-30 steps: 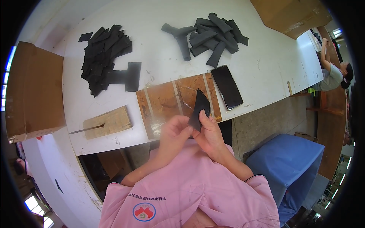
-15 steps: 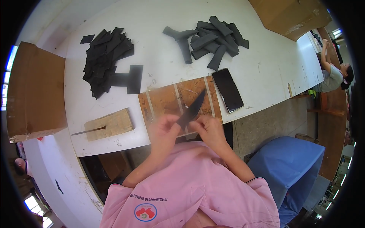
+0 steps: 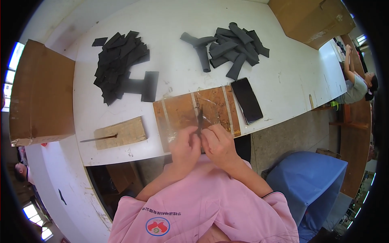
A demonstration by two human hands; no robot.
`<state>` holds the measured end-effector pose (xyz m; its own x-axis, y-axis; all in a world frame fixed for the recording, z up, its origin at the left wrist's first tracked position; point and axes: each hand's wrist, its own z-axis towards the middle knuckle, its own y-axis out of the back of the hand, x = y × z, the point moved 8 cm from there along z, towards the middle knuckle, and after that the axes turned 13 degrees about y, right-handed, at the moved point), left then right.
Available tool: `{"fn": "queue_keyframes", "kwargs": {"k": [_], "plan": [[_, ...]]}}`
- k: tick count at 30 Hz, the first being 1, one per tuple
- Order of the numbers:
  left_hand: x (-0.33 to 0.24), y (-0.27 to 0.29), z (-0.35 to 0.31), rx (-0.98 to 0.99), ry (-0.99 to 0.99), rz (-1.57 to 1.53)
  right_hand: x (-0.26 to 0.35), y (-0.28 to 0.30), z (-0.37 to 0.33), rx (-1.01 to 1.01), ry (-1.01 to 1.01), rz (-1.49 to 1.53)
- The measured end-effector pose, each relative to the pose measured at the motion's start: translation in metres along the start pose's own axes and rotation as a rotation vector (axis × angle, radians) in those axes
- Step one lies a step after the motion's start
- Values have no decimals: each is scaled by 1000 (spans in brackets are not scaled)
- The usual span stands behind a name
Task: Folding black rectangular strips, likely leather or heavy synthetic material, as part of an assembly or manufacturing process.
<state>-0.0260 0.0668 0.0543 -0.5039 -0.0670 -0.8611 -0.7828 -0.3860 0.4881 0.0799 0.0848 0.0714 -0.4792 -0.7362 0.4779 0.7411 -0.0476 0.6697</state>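
Over the near edge of the brown board (image 3: pixel 178 110), your left hand (image 3: pixel 185 149) and right hand (image 3: pixel 219 146) pinch 1 black piece (image 3: pixel 200 118)

White table (image 3: pixel 174 60), black heap (image 3: pixel 121 58), grey heap (image 3: pixel 239 50), brown board (image 3: pixel 178 111), dark phone (image 3: pixel 247 101)

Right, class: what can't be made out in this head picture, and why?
Head view:
- Lower end of black piece: hidden by left hand and right hand.
- Part of right cardboard box: cut off by picture's upper edge.
- Bottom of left black pile: covered by upper pieces.
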Motion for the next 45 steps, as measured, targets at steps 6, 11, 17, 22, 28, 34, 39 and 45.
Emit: {"fn": "queue_keyframes", "kwargs": {"k": [6, 11, 17, 22, 28, 34, 39, 45], "plan": [[37, -29, 3, 527, 817, -937, -22, 0, -14, -117, -185, 176], [18, -27, 6, 615, 728, -881, -40, -26, -33, -90, -616, 982], [19, -9, 14, 209, 426, -561, -18, -59, -38, -203, -1044, 1793], [5, -16, 12, 551, 632, -876, -43, -42, -37, -142, -815, 1419], [-72, -2, -19, 1565, 600, -1350, 5, 8, 12, -89, -330, 1427], [-38, 11, -5, 572, 495, -759, -17, 6, 13, -178, -448, 1246], [-39, 30, 8, 310, 188, -568, 9, 30, 41, -154, -156, 696], [-32, 33, 21, 431, 485, -883, 22, 48, 68, -65, -99, 449]]}}
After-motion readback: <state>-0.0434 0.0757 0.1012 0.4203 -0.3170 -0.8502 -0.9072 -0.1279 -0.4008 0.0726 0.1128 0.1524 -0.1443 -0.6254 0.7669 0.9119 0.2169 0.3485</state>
